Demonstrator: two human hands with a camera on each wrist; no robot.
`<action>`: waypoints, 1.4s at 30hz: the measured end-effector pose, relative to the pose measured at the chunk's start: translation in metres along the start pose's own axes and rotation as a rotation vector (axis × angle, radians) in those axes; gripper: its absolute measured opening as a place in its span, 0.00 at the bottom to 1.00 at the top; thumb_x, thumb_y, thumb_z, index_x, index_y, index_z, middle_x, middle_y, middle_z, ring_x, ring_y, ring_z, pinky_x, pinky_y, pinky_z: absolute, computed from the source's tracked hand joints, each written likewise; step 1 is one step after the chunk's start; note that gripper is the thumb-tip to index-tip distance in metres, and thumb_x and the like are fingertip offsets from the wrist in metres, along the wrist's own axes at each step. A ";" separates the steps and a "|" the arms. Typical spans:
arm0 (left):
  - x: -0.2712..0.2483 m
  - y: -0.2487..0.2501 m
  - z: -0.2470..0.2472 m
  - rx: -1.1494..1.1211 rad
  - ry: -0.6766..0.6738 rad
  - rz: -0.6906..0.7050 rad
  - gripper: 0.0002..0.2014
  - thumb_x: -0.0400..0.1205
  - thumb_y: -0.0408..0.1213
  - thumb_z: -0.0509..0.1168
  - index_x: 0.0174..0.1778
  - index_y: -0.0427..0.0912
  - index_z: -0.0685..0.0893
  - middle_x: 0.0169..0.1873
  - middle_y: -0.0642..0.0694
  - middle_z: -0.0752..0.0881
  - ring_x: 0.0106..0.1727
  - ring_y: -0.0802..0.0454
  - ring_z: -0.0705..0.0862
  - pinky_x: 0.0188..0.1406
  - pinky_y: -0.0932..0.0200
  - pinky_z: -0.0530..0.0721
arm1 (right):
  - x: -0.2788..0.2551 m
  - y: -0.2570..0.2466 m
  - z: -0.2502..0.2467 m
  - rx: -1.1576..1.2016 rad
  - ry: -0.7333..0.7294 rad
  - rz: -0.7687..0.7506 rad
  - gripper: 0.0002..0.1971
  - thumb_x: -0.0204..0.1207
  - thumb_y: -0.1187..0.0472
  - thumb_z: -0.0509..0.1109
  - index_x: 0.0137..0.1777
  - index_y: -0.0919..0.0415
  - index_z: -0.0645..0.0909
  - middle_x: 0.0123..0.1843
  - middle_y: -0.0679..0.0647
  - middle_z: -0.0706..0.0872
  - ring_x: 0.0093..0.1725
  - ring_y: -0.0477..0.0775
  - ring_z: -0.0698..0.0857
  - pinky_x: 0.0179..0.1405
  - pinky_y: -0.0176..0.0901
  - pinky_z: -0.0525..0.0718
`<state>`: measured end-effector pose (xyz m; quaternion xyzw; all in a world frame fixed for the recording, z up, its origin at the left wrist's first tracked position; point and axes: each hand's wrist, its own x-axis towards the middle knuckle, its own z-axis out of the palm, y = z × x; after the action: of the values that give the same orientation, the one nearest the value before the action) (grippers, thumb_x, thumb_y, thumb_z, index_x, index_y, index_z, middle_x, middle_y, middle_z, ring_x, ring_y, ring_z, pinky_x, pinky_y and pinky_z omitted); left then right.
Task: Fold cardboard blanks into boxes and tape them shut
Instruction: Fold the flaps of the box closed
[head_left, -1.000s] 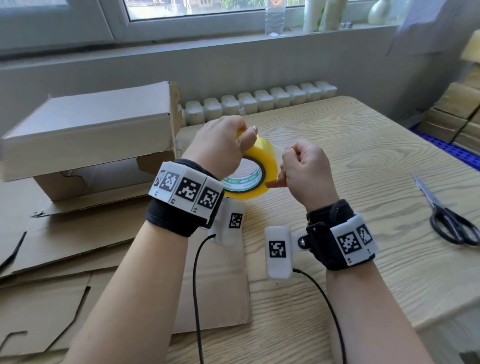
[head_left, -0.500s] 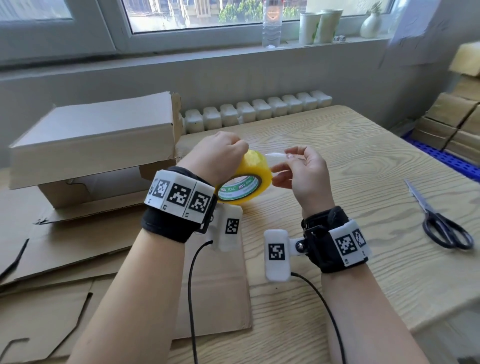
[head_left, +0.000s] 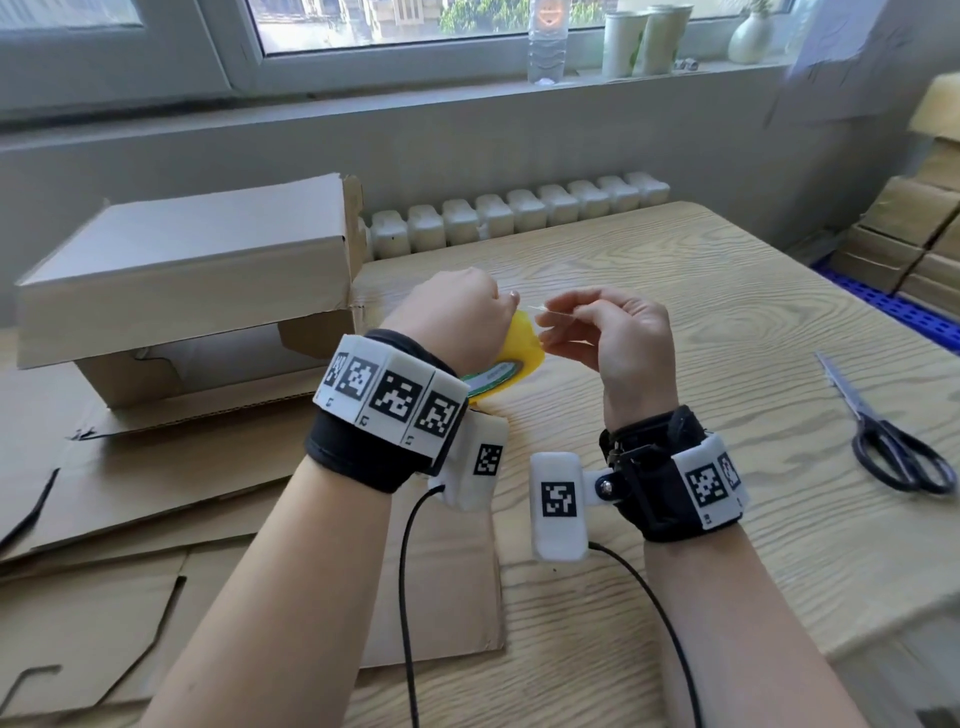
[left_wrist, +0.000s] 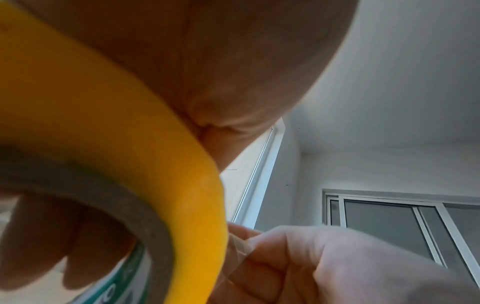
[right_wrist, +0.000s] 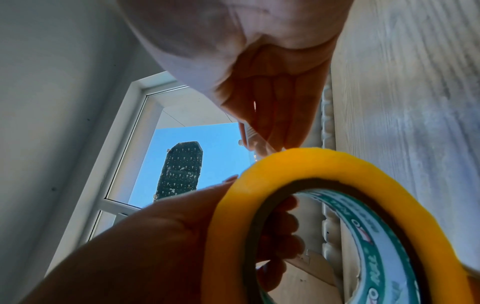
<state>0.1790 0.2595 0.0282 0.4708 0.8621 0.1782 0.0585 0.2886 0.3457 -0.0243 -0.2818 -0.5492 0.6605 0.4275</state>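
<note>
I see the tape roll (head_left: 519, 358), a glossy yellow ring on a grey card core with green print, held above the pale wood-grain table (head_left: 727, 322). It is tilted, its open face turned down toward me. My left hand (head_left: 457, 322) grips it, fingers curled through the core, thumb on top. My right hand (head_left: 618, 332) pinches the clear free end (head_left: 550, 313), a thin strip running rightward off the roll. The matte brown box (head_left: 192, 280) sits at left.

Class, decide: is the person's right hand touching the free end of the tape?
Touching. The left wrist view shows the right hand pinching the clear tape end, pulled from the yellow tape roll.
</note>
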 end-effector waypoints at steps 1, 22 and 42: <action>0.000 0.000 0.001 0.015 0.014 0.004 0.20 0.90 0.45 0.52 0.49 0.34 0.83 0.50 0.35 0.86 0.53 0.36 0.84 0.43 0.52 0.74 | -0.001 0.000 0.000 0.008 0.001 -0.003 0.15 0.77 0.77 0.57 0.39 0.70 0.85 0.33 0.63 0.89 0.30 0.57 0.86 0.37 0.46 0.89; -0.008 -0.019 -0.010 -0.165 -0.017 -0.021 0.33 0.77 0.68 0.63 0.38 0.35 0.85 0.33 0.41 0.86 0.35 0.44 0.83 0.32 0.53 0.77 | 0.000 0.007 0.002 -0.199 0.107 -0.200 0.04 0.74 0.71 0.78 0.42 0.64 0.86 0.34 0.56 0.91 0.31 0.53 0.91 0.36 0.43 0.91; -0.092 -0.059 -0.035 -0.158 0.137 -0.228 0.12 0.82 0.54 0.64 0.53 0.52 0.86 0.55 0.48 0.86 0.58 0.44 0.82 0.54 0.52 0.79 | -0.057 -0.051 0.023 -0.221 -0.066 -0.397 0.07 0.76 0.73 0.76 0.41 0.61 0.84 0.36 0.58 0.90 0.33 0.55 0.91 0.37 0.46 0.91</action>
<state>0.1736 0.1456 0.0332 0.3507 0.8952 0.2693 0.0560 0.3096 0.2863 0.0248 -0.1915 -0.6765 0.5084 0.4973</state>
